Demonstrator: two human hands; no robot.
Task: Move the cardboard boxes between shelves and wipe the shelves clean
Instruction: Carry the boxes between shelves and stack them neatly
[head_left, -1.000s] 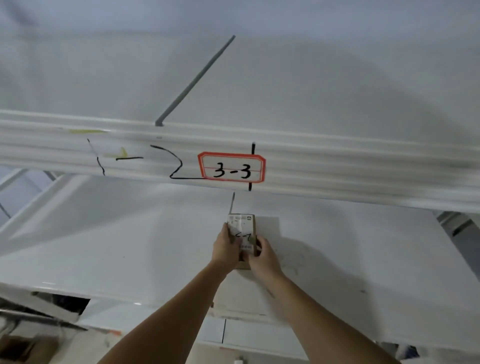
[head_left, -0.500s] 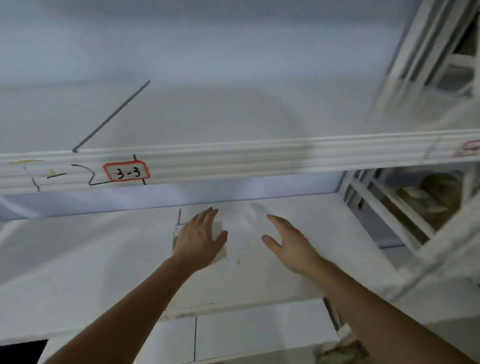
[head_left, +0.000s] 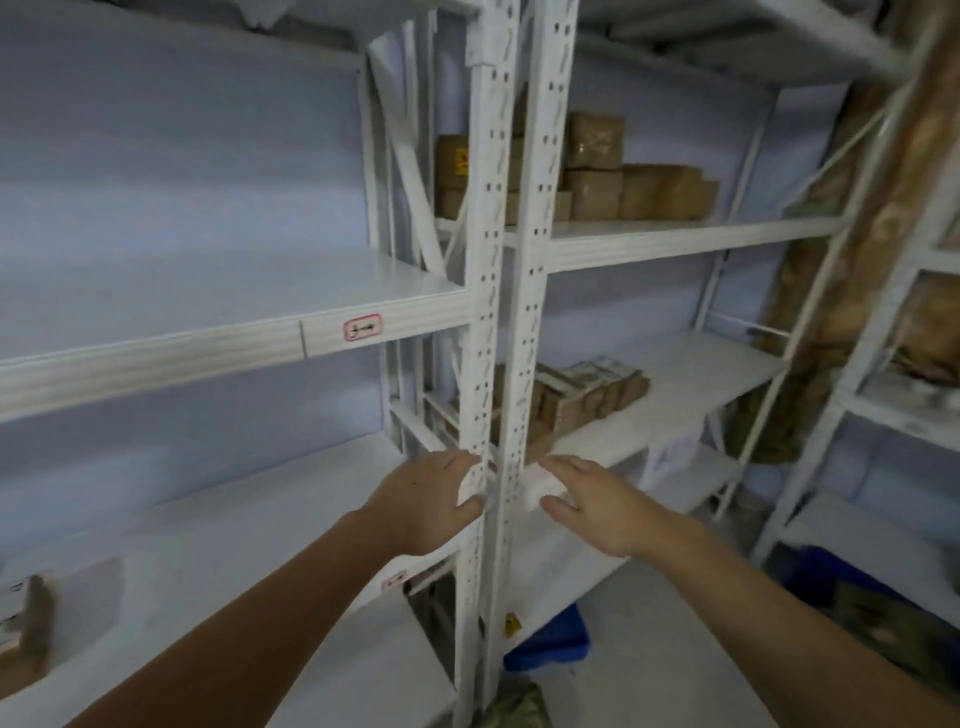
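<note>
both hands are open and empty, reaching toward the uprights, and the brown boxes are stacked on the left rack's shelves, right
Not quite. The head view shows both the left hand and right hand open and empty near the uprights, but the stacked brown boxes sit on the right rack's shelves, beyond the uprights. The left rack holds only one box at the frame's edge.

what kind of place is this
Probably a stockroom or small warehouse: white metal racks on perforated uprights, a red-bordered label on a shelf edge, and stacked cardboard boxes on the rack to the right.
</note>
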